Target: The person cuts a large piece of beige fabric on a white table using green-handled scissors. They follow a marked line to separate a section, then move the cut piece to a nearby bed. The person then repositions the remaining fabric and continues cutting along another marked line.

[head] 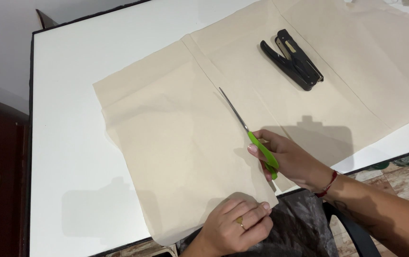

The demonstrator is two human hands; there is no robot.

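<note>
Left hand [235, 228] pins paper [185, 157]; right hand [288, 159] grips scissors [249, 135].

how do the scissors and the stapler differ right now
The scissors have green handles and slim metal blades; the stapler is black and bulkier. The scissors are gripped in the right hand; the stapler lies untouched, farther away. Both sit over the beige paper, which the left hand pins down.
</note>
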